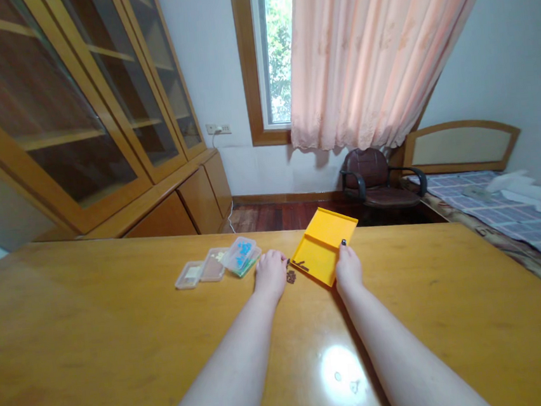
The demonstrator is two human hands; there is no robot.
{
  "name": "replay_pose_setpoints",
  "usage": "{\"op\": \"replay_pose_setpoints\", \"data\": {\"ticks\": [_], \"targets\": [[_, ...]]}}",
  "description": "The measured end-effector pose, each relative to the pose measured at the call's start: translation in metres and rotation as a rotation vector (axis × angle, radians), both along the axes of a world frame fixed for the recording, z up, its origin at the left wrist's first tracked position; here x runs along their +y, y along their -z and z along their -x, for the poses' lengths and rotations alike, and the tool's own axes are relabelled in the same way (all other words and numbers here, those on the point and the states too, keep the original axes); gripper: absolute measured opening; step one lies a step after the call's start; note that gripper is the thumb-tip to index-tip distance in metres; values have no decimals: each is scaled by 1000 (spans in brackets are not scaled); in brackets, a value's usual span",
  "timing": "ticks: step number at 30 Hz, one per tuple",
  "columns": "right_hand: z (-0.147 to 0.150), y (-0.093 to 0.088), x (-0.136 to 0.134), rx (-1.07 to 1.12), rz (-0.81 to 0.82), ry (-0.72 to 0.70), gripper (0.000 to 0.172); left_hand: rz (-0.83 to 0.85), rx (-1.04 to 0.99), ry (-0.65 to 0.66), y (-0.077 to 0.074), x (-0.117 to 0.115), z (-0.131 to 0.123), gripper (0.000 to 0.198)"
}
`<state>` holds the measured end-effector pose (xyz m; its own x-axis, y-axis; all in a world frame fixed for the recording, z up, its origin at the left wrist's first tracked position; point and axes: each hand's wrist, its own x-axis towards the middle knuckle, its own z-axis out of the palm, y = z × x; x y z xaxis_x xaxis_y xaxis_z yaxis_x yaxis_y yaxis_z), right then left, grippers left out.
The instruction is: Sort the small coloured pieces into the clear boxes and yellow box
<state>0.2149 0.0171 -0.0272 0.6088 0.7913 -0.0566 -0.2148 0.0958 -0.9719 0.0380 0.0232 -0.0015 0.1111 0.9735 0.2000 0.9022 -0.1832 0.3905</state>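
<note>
Bare forearms (220,374) reach in from the bottom edge, closest to the camera, over a broad wooden table (97,347) with a bright patch of glare between them. At the end of one, the right hand (348,269) has its grip closed on the right side of an open yellow case (332,226), with the thumb on top and a dark nail showing. The case lies askew near the far edge of the table, its two shallow halves joined along a fold; whether its whole underside touches the wood is unclear. A few dark brown pieces (300,266) sit in the nearer half, at its left corner.

Just left of that corner, the left hand (271,273) is low over the table, fingers bent toward a small brown pile (291,276) on the wood. A dark bit shows at the fingertips, but I cannot tell whether this grip is pinching it or merely beside it.

Further left stand clear plastic boxes: a small one (189,275) with pale contents, another (212,265) with cream-coloured bits, and a tilted one (241,252) with blue pieces, overlapping something green (247,268). Beyond the table are a dark swivel chair (367,168) and a bed (514,205).
</note>
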Motion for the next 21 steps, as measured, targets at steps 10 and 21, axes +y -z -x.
{"op": "replay_pose_setpoints", "data": {"ticks": [10,21], "targets": [[4,-5,-4,-16,-12,-41,39,-72,-113,145,-4,-2,0,25],[-3,0,0,10,-3,37,42,112,13,113,12,-5,-4,50]]}}
